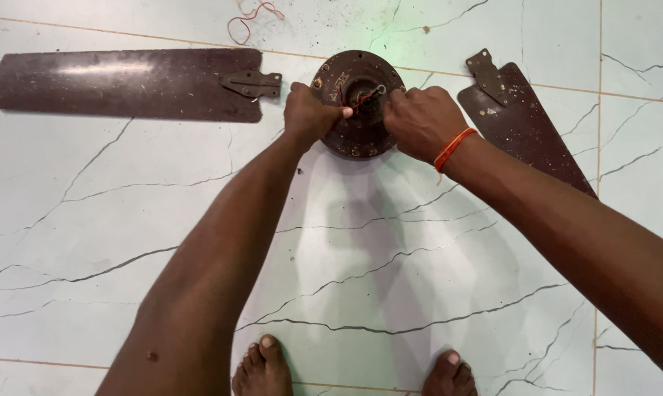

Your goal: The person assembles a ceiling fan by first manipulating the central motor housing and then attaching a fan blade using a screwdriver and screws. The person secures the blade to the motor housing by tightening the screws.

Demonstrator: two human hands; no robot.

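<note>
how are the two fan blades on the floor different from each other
The left fan blade lies level across the floor and shows whole; the right fan blade lies slanted, its far end hidden behind the right forearm. The left one's bracket points right, the right one's up-left. Both are dark brown and detached.

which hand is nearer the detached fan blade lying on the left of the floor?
Left. The left hand sits on the fan motor edge, just beside that long blade's bracket. The right hand is on the motor's far side, closer to the other blade.
</note>
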